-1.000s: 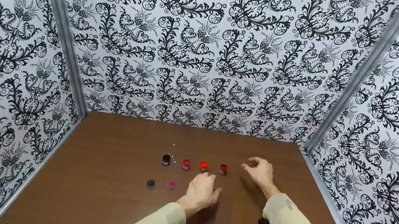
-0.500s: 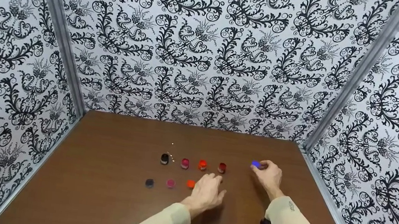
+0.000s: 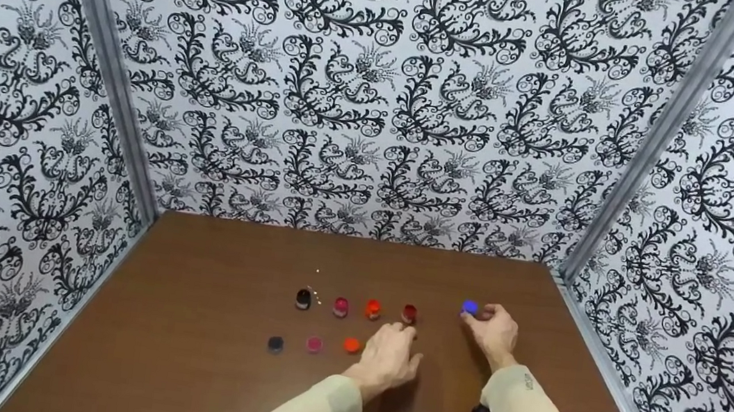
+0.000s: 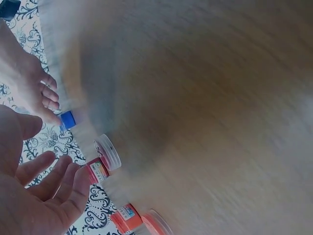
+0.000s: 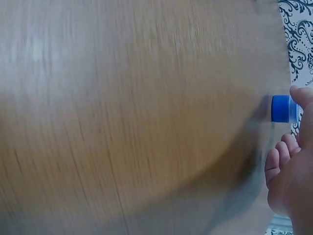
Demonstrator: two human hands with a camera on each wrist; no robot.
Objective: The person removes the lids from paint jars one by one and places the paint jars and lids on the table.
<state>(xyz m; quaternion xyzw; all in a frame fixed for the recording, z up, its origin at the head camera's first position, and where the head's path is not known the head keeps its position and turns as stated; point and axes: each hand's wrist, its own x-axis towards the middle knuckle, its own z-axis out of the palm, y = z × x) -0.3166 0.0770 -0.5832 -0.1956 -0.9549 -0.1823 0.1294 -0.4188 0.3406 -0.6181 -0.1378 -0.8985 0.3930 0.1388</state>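
Observation:
My left hand (image 3: 387, 357), fingers loosely bent, hovers at the near side of a dark red paint jar (image 3: 409, 313). In the left wrist view a clear-rimmed lid (image 4: 108, 152) lies by that jar; from the head the hand hides it. On the right, the thumb of my right hand (image 3: 493, 332) is at a blue jar (image 3: 469, 307), and its other fingers stand a little apart from the jar. Left of the red jar stand an orange jar (image 3: 373, 310), a pink jar (image 3: 340, 307) and a black jar (image 3: 303, 299).
An orange lid (image 3: 351, 345), a pink lid (image 3: 313, 344) and a dark lid (image 3: 276, 344) lie in a nearer row on the brown table (image 3: 193, 367). Patterned walls (image 3: 353, 92) with grey metal posts (image 3: 108, 62) enclose the back and sides. Small bright specks lie by the black jar.
My left hand has moved right, uncovering the orange lid. At my right hand the blue jar has come into view, and those fingers have since drawn slightly away from it.

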